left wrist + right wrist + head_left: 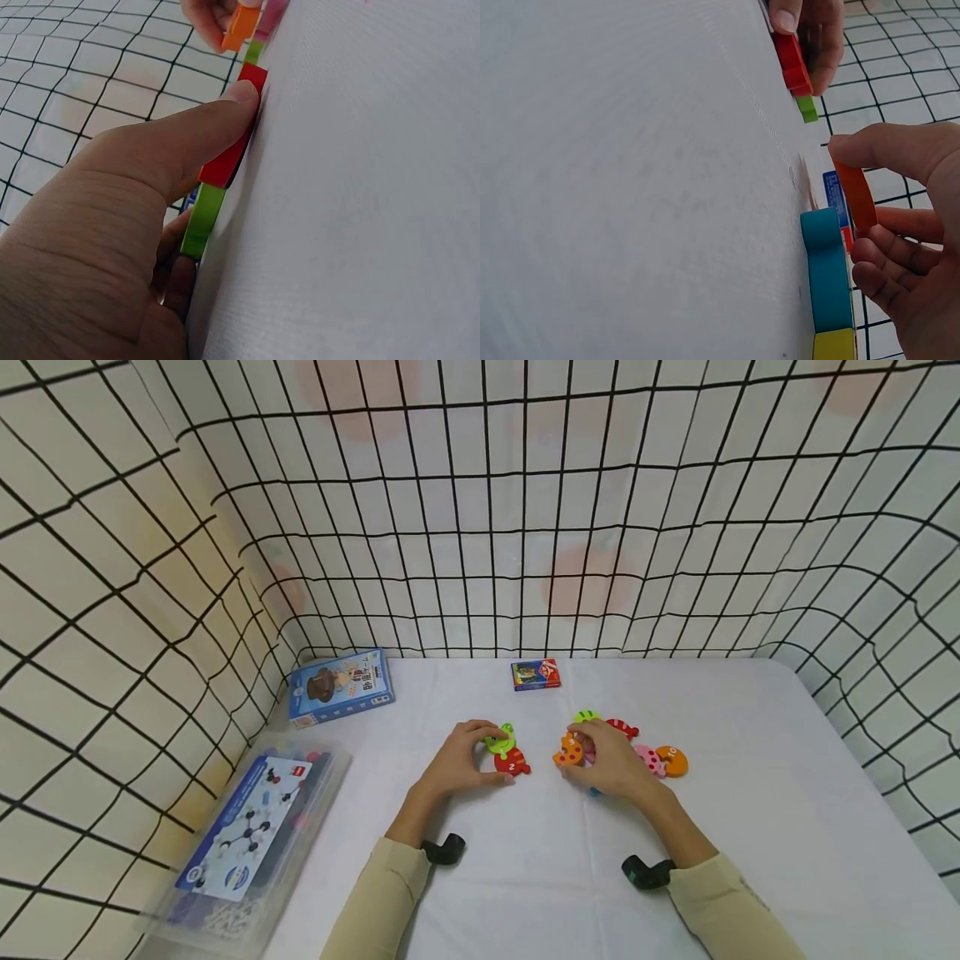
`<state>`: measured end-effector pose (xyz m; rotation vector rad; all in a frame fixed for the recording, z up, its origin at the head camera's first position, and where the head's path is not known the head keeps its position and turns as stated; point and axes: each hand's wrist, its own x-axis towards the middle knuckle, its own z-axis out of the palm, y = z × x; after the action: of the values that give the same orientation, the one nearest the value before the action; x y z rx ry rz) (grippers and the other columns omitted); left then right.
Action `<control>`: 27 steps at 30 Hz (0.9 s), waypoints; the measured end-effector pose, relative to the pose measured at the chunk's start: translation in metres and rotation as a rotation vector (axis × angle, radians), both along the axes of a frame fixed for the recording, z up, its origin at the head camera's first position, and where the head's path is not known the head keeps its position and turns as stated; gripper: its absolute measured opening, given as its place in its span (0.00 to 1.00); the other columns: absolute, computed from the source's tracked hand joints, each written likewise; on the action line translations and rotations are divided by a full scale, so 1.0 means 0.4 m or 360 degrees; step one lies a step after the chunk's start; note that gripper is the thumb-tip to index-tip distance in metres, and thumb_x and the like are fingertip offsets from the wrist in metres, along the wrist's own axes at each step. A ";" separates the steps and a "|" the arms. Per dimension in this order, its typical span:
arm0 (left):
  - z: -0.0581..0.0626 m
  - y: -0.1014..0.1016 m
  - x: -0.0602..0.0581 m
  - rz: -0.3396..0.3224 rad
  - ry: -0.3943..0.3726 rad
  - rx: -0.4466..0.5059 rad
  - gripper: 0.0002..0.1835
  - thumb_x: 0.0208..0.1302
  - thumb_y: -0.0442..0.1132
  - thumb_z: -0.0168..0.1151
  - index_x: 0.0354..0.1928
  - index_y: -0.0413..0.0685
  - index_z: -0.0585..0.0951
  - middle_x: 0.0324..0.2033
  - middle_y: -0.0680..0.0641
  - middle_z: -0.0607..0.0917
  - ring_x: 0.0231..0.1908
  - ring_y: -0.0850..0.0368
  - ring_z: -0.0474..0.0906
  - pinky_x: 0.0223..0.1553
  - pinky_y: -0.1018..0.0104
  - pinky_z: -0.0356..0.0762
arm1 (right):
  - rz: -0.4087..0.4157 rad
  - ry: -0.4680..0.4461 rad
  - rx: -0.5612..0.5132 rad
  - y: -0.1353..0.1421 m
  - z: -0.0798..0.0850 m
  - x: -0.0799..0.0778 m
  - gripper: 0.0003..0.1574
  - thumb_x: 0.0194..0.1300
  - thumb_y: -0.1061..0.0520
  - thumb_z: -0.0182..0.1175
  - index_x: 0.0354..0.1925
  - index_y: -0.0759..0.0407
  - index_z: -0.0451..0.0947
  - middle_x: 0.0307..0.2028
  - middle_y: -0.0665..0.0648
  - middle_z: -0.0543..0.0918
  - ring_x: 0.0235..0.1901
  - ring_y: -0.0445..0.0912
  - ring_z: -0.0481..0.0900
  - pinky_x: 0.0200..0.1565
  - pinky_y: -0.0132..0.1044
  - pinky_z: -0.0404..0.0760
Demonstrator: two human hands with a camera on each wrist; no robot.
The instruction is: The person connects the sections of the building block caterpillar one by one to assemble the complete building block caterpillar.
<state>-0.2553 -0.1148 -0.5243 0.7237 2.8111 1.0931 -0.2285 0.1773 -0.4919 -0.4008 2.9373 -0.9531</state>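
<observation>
On the white cloth my left hand spans two flat animal-shaped pieces. Its thumb rests on the red piece marked 2, and its fingers curl at the far side of the green piece joined against it. My right hand pinches an orange spotted piece between thumb and fingers, raised off the cloth. Below it in the right wrist view lie a blue piece and a yellow piece. Around that hand are pink, orange, red and green pieces, partly hidden by it.
A small red and blue box lies at the back middle. At the back left is a blue box. A clear plastic case with a molecule-printed sheet stands at the left. Black grid mesh over white cloth surrounds the table.
</observation>
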 end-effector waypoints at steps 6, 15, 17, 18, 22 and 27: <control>-0.003 -0.001 0.000 0.0001 -0.0018 -0.0033 0.35 0.52 0.57 0.77 0.63 0.61 0.81 0.69 0.51 0.75 0.72 0.48 0.65 0.73 0.42 0.66 | 0.0038 0.0008 -0.0099 -0.006 0.003 0.004 0.40 0.56 0.49 0.77 0.64 0.60 0.77 0.39 0.54 0.77 0.41 0.47 0.73 0.40 0.34 0.79; -0.004 -0.001 -0.005 -0.0038 0.0036 -0.0013 0.32 0.55 0.55 0.75 0.64 0.60 0.81 0.70 0.50 0.75 0.72 0.48 0.66 0.73 0.42 0.65 | 0.0131 0.0056 -0.0134 -0.056 0.002 0.017 0.31 0.56 0.49 0.78 0.57 0.53 0.82 0.41 0.50 0.81 0.39 0.44 0.74 0.40 0.33 0.79; -0.002 -0.001 -0.005 -0.0042 0.0045 -0.0013 0.31 0.57 0.54 0.74 0.63 0.59 0.82 0.69 0.49 0.76 0.72 0.47 0.66 0.73 0.42 0.65 | 0.0141 0.0064 -0.0116 -0.069 0.003 0.020 0.30 0.56 0.49 0.78 0.56 0.52 0.83 0.41 0.49 0.82 0.39 0.44 0.74 0.40 0.34 0.78; -0.001 0.000 -0.005 -0.0043 0.0049 -0.0012 0.30 0.58 0.54 0.73 0.63 0.59 0.82 0.69 0.49 0.76 0.72 0.46 0.67 0.73 0.42 0.65 | 0.0147 0.0066 -0.0116 -0.075 0.004 0.022 0.30 0.56 0.49 0.78 0.55 0.52 0.83 0.41 0.49 0.82 0.38 0.44 0.74 0.40 0.34 0.78; 0.003 0.001 -0.002 -0.0032 0.0044 -0.0013 0.30 0.58 0.54 0.73 0.63 0.59 0.82 0.69 0.49 0.76 0.72 0.46 0.67 0.73 0.42 0.65 | 0.0160 0.0056 -0.0105 -0.095 0.005 0.027 0.29 0.57 0.49 0.78 0.55 0.53 0.84 0.44 0.49 0.84 0.38 0.43 0.75 0.39 0.34 0.78; 0.005 0.001 -0.001 -0.0043 0.0069 -0.0009 0.30 0.58 0.53 0.74 0.63 0.57 0.82 0.68 0.48 0.77 0.71 0.46 0.68 0.73 0.43 0.66 | 0.0166 0.0040 -0.0093 -0.113 0.002 0.031 0.28 0.57 0.49 0.78 0.55 0.53 0.84 0.46 0.49 0.86 0.39 0.43 0.77 0.40 0.33 0.80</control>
<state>-0.2556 -0.1144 -0.5222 0.7922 2.8304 1.0776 -0.2159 0.1322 -0.4913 -0.5662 2.8829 -1.0296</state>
